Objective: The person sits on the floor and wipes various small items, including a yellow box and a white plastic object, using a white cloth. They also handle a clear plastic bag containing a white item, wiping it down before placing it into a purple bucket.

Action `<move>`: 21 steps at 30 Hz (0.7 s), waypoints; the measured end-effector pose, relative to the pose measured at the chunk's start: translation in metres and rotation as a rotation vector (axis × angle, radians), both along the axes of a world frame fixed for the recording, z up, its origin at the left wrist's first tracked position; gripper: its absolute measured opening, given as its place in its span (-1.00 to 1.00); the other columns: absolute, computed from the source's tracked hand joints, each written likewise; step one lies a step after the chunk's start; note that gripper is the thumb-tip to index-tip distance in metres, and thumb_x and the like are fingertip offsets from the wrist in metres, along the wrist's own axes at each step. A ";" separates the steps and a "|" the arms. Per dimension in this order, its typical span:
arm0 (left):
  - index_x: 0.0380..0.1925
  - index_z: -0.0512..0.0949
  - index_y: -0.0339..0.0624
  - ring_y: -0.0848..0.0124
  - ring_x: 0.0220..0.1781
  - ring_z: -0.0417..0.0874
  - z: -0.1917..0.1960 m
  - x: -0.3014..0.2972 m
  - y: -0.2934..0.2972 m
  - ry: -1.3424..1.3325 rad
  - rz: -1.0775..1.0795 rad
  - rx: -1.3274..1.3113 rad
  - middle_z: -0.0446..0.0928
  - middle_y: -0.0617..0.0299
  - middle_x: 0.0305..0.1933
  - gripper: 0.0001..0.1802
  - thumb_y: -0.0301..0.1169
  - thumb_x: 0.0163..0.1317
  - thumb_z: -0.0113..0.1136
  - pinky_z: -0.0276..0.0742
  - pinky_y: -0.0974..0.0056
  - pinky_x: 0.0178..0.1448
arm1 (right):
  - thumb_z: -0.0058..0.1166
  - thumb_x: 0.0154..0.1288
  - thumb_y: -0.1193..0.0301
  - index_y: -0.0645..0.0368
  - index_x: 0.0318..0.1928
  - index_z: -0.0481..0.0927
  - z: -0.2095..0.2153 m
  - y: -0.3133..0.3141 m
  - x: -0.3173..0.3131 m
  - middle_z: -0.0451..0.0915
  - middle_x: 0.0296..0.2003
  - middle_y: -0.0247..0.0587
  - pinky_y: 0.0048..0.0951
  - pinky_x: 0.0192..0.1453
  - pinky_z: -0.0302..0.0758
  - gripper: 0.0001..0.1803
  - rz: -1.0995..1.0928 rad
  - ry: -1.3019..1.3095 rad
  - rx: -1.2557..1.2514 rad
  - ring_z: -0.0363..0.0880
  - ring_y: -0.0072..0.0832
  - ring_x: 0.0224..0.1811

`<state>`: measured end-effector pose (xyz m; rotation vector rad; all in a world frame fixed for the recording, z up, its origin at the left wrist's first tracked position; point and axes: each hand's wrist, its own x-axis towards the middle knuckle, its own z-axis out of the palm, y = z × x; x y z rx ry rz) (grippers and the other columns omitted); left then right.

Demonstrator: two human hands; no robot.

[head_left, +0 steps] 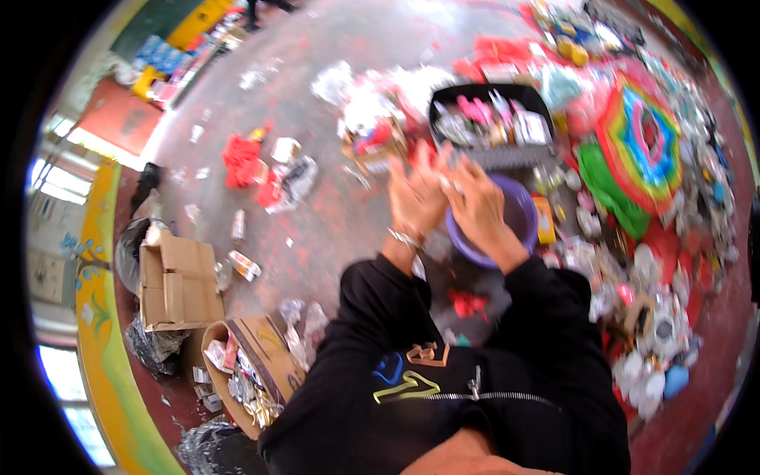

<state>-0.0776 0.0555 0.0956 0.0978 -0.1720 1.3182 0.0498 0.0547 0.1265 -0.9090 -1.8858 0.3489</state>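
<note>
My left hand [417,194], with a bracelet at the wrist, is raised in front of me, palm up and fingers spread. My right hand [479,202] touches it from the side, its fingers stretched toward the left palm. Motion blurs the fingertips; I make out nothing held. Beneath the right hand stands a round purple tub [518,194]. Just beyond it is a black crate [491,150] filled with clear, pink and white plastic pieces. A small cardboard box [372,158] with mixed items lies just past my left fingers.
At left stand an open cardboard box [184,283] and another carton [265,348] full of scraps. Red and clear plastic bags [241,161] lie on the floor [324,226]. A large heap of plastic waste [653,336] spreads along the right, with a rainbow-striped item [613,134] on it.
</note>
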 end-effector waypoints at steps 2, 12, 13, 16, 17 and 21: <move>0.36 -0.32 0.36 -0.12 0.35 0.07 0.012 -0.001 0.000 0.073 0.003 0.063 -0.22 0.13 0.46 -0.08 0.39 0.10 -0.29 0.02 -0.30 0.29 | 0.05 0.16 0.40 0.15 -0.33 0.53 -0.005 0.011 0.009 0.51 -0.34 -0.02 -0.22 -0.28 0.43 -0.89 -0.082 -0.001 -0.080 0.50 -0.08 -0.33; 0.36 -0.35 0.31 -0.18 0.38 -0.02 0.017 0.003 -0.006 0.153 0.071 0.012 -0.25 0.16 0.47 -0.10 0.41 0.12 -0.46 -0.09 -0.45 0.24 | 0.10 0.12 0.44 0.26 -0.35 0.57 0.012 0.031 0.036 0.59 -0.47 -0.24 -0.56 -0.39 0.42 -0.86 -0.053 0.545 -0.494 0.53 -0.60 -0.49; 0.36 -0.35 0.31 -0.16 0.38 -0.01 0.014 0.002 -0.004 0.127 0.063 0.009 -0.25 0.16 0.47 -0.10 0.41 0.12 -0.47 -0.10 -0.45 0.24 | 0.11 0.11 0.44 0.27 -0.33 0.56 0.011 0.027 0.029 0.58 -0.46 -0.23 -0.54 -0.37 0.43 -0.85 -0.017 0.530 -0.431 0.54 -0.58 -0.47; 0.37 -0.31 0.27 -0.09 0.40 -0.02 0.012 0.005 -0.003 0.008 0.006 0.010 -0.26 0.12 0.47 -0.11 0.40 0.13 -0.46 -0.10 -0.22 0.35 | 0.12 0.06 0.40 0.17 -0.39 0.53 0.008 0.013 0.015 0.50 -0.43 -0.19 -0.36 -0.35 0.47 -0.88 -0.022 0.132 -0.171 0.55 -0.28 -0.46; 0.37 -0.31 0.26 -0.08 0.40 -0.03 0.013 0.006 -0.003 -0.058 -0.013 -0.007 -0.27 0.11 0.47 -0.11 0.39 0.14 -0.45 -0.10 -0.17 0.37 | 0.11 0.06 0.40 0.14 -0.40 0.52 0.002 0.010 0.010 0.48 -0.43 -0.20 -0.31 -0.36 0.47 -0.89 -0.015 -0.007 -0.059 0.54 -0.22 -0.46; 0.37 -0.33 0.27 -0.06 0.42 -0.08 0.003 -0.001 -0.002 0.080 0.026 0.003 -0.31 0.10 0.47 -0.10 0.40 0.13 -0.44 -0.09 -0.11 0.39 | 0.04 0.12 0.43 0.08 -0.37 0.55 -0.004 0.003 0.009 0.48 -0.38 -0.21 -0.26 -0.34 0.45 -0.94 0.032 -0.198 -0.135 0.54 -0.19 -0.41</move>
